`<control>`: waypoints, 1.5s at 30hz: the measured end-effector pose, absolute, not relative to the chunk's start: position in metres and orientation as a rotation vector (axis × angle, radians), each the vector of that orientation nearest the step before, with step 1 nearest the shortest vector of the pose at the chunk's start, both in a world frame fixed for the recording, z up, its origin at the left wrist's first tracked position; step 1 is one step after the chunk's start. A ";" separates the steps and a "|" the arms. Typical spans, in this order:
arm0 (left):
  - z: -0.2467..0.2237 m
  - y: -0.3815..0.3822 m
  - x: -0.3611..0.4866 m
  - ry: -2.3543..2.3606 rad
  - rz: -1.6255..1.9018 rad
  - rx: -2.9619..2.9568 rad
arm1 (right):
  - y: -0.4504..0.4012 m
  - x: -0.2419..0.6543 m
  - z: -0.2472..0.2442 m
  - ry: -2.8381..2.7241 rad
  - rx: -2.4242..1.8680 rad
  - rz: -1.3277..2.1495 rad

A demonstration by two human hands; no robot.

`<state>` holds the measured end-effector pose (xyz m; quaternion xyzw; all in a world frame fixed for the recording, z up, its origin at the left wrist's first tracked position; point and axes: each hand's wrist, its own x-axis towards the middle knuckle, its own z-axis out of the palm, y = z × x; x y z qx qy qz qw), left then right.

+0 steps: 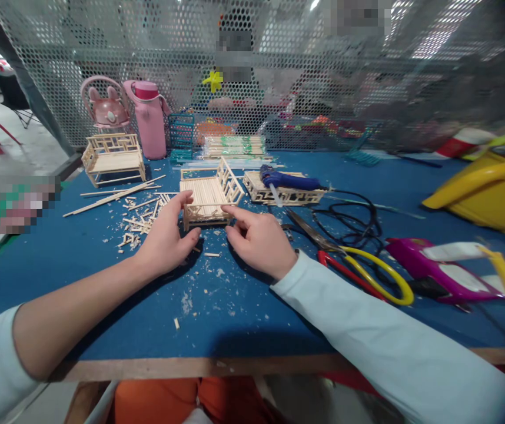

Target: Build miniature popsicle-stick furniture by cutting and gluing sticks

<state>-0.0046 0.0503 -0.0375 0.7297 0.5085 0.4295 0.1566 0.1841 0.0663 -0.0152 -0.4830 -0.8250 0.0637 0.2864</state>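
Observation:
A miniature bench (pixel 206 197) made of thin wooden sticks stands upright on the blue tabletop, its railed back at the right. My left hand (pixel 166 235) is at its left side, fingers on the left edge and thumb near the front lower rail. At the front right corner, my right hand (pixel 261 238) has its index fingertip on the top rail and its thumb lower down. Both hands steady the bench between them. Behind my right hand, a blue hot glue gun (pixel 292 179) rests across another stick frame (pixel 256 191), its glue-smeared nozzle pointing towards me.
Loose cut sticks (pixel 138 227) lie left of the bench. A finished-looking stick bench (pixel 115 159) and a pink bottle (pixel 150 121) stand behind. Scissors (pixel 354 259), a black cable (pixel 367 215) and a purple tool (pixel 442 268) occupy the right. Mesh (pixel 182 35) closes the back.

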 end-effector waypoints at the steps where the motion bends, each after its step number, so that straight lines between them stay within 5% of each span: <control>1: -0.036 0.050 -0.005 1.449 1.272 2.066 | 0.066 0.184 -0.015 -2.192 -1.288 0.189; 8: -0.017 0.053 -0.016 1.508 1.719 1.766 | 0.067 0.185 -0.016 -2.147 -1.295 0.261; 21: -0.006 0.071 -0.013 1.593 1.418 1.930 | 0.066 0.185 -0.013 -2.054 -1.321 0.259; 28: 0.017 0.078 0.012 1.432 0.725 2.412 | 0.065 0.184 -0.010 -2.121 -1.434 0.261; 37: 0.005 0.077 0.001 1.464 0.767 2.373 | 0.069 0.184 -0.016 -2.078 -1.289 0.188; 45: -0.002 0.082 0.002 1.402 0.864 2.300 | 0.076 0.167 -0.024 -1.722 -1.256 0.974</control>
